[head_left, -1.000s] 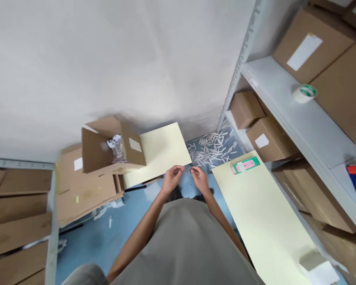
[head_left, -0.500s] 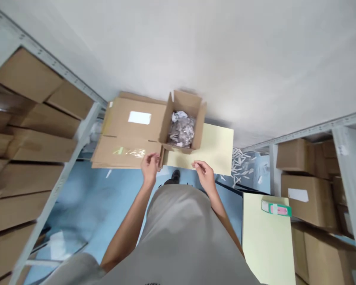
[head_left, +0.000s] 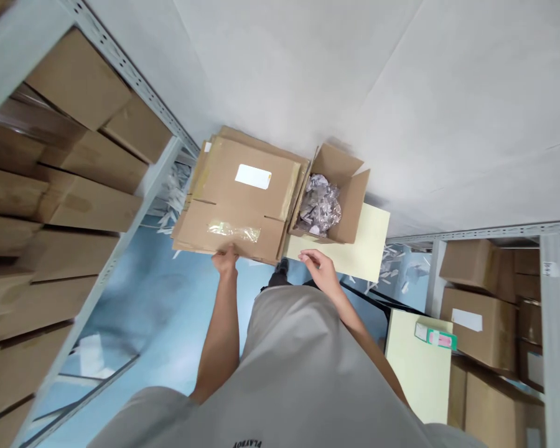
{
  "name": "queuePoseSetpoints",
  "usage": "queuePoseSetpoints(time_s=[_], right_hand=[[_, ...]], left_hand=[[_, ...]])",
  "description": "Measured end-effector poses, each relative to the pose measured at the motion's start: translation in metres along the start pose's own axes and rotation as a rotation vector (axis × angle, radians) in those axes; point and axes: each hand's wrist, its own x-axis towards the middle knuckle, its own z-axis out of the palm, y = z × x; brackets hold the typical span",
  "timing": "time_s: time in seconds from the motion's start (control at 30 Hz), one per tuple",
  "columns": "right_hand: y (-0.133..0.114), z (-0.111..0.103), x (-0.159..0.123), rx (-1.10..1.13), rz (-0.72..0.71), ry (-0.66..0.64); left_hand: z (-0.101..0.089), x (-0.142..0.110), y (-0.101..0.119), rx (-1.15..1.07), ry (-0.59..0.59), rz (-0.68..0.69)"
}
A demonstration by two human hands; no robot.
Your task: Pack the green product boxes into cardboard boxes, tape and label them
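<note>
Fingers of the left hand (head_left: 224,261) curl at the near edge of the flattened cartons (head_left: 242,208); apparent step: gripping. Any lift would call for a secure pinch. Right hand (head_left: 324,271) half-open, seemingly empty, near the open box (head_left: 356,202). Left fingertips hidden; closure cannot be told.
</note>
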Motion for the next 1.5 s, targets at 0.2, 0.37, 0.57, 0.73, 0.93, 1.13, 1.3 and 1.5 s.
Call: queuePoseSetpoints(time_s=[0.2,0.37,0.57,0.73,0.93,1.13,1.3,1.5], right_hand=[[-0.005,0.012,0.0,-0.037,-0.03,-0.006],[-0.007,0.02,-0.005,-0.049,-0.053,-0.012],[-0.009,0.029,-0.007,-0.036,-0.068,-0.029],[-0.015,0.038,-0.008,-0.04,-0.09,-0.058],[-0.019,0.028,-0.016,-0.045,-0.069,-0.022],[-0.053,-0.007,-0.02,0.012,-0.156,0.11],[-0.105,-0.052,-0.032,-0.011,-0.344,0.382],[-0.131,-0.116,-0.069,-0.275,-0.518,0.93]], left_hand=[[-0.009,0.004,0.013,-0.053,0.097,-0.145],[-0.021,-0.006,0.03,-0.214,0.042,-0.077],[-0.035,-0.011,0.037,-0.283,0.067,-0.067],[-0.044,-0.019,0.033,-0.262,0.142,-0.105],[-0.061,-0.035,0.059,-0.361,0.143,-0.028],[-0.099,-0.046,0.122,-0.508,-0.005,0.301],[-0.111,-0.064,0.182,-0.43,-0.099,0.6],[-0.067,-0.114,0.232,-0.519,-0.411,0.711]])
